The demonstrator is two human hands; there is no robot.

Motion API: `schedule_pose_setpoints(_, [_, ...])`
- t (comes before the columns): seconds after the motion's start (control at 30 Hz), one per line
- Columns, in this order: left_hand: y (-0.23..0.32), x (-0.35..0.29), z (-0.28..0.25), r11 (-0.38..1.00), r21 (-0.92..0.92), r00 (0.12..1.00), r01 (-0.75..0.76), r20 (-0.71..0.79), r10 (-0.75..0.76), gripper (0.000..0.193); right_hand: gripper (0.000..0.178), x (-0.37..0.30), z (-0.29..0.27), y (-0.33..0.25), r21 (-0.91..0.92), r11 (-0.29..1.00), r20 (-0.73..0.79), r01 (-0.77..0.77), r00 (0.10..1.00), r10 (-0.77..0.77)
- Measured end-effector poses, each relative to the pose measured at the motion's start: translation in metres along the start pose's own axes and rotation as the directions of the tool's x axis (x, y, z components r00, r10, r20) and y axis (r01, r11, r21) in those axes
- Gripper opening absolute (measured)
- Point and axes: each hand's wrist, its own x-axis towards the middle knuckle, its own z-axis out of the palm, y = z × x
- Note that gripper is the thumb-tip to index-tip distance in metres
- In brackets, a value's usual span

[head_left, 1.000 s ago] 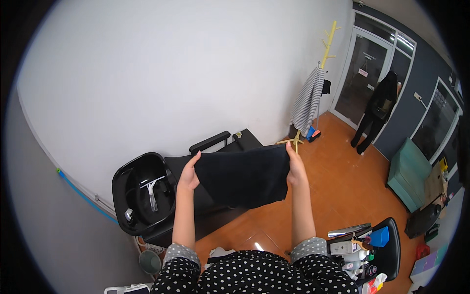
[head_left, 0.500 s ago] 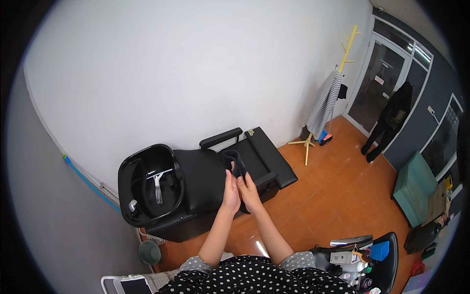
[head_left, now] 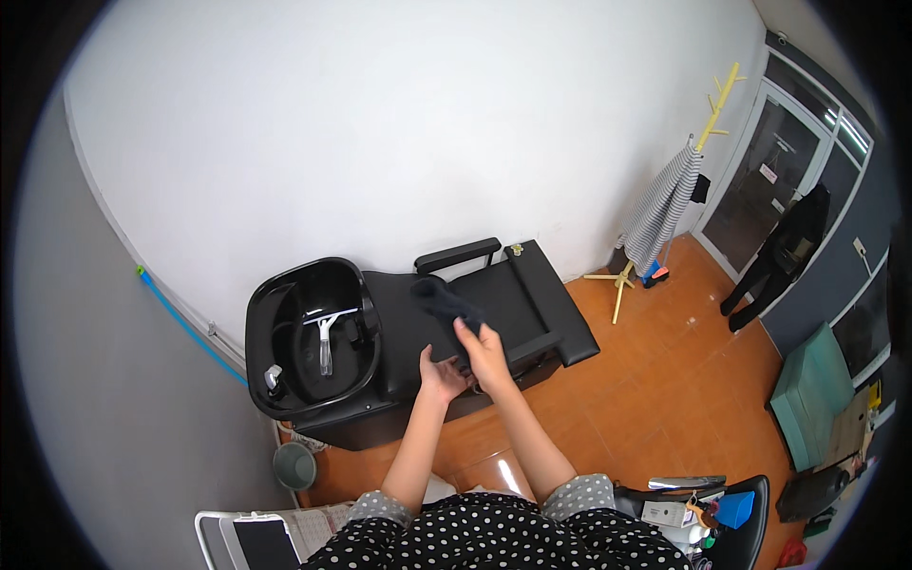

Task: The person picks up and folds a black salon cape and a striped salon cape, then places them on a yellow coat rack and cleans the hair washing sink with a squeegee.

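Observation:
A dark cloth (head_left: 443, 300), bunched and folded, hangs over the black reclining shampoo bed (head_left: 399, 318). My right hand (head_left: 486, 357) grips it, thumb on top. Just to the left, my left hand (head_left: 445, 380) is palm up with its fingers spread, close under the cloth's lower end; whether it touches the cloth I cannot tell. Beyond and to the left is the black wash basin (head_left: 256, 356) of the bed. Inside the basin lie a white squeegee (head_left: 326, 334) with a clear handle and a shower head (head_left: 274, 377).
A grey-green bucket (head_left: 294, 465) stands on the floor below the basin. At lower right, a black chair (head_left: 760, 513) holds several bottles and boxes. A yellow coat stand (head_left: 719, 109) with a striped cloth (head_left: 662, 204) is at the far right, near a glass door (head_left: 763, 161).
My hands have come apart: the left has dropped open from the cloth, while the right keeps hold. The cloth now tilts to the left. The whole view has shifted slightly.

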Motion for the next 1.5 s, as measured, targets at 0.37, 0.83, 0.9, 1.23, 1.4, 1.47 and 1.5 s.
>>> schedule_pose_setpoints(0.37, [0.063, 0.002, -0.024, 0.905, -0.179, 0.888, -0.387, 0.193, 0.418, 0.066, 0.030, -0.004, 0.076, 0.050, 0.229, 0.944, 0.158, -0.237, 0.966, 0.204])
schedule_pose_setpoints(0.83, [0.173, -0.016, -0.087, 0.958, -0.090, 0.883, -0.274, 0.370, 0.287, 0.040, 0.043, 0.075, 0.091, 0.112, -0.101, 0.918, -0.167, -0.385, 0.916, 0.365])
schedule_pose_setpoints(0.9, [0.189, -0.026, -0.098, 0.962, -0.083, 0.889, -0.259, 0.369, 0.272, 0.038, 0.044, 0.072, 0.101, 0.118, -0.050, 0.911, -0.137, -0.410, 0.906, 0.400])
schedule_pose_setpoints(1.23, [0.238, -0.059, -0.181, 0.951, -0.077, 0.902, -0.300, 0.301, 0.309, 0.047, 0.038, 0.059, 0.165, 0.190, 0.084, 0.783, 0.283, -0.616, 0.768, 0.574])
schedule_pose_setpoints(1.4, [0.252, -0.081, -0.213, 0.900, -0.183, 0.878, -0.395, 0.215, 0.428, 0.049, 0.037, 0.058, 0.204, 0.228, -0.053, 0.726, 0.323, -0.685, 0.676, 0.662])
schedule_pose_setpoints(1.47, [0.258, -0.088, -0.230, 0.868, -0.179, 0.859, -0.464, 0.151, 0.490, 0.051, 0.037, 0.061, 0.223, 0.235, -0.151, 0.695, 0.354, -0.703, 0.618, 0.702])
schedule_pose_setpoints(1.5, [0.262, -0.092, -0.236, 0.851, -0.173, 0.847, -0.496, 0.119, 0.518, 0.051, 0.039, 0.066, 0.227, 0.247, -0.131, 0.688, 0.382, -0.714, 0.604, 0.700])
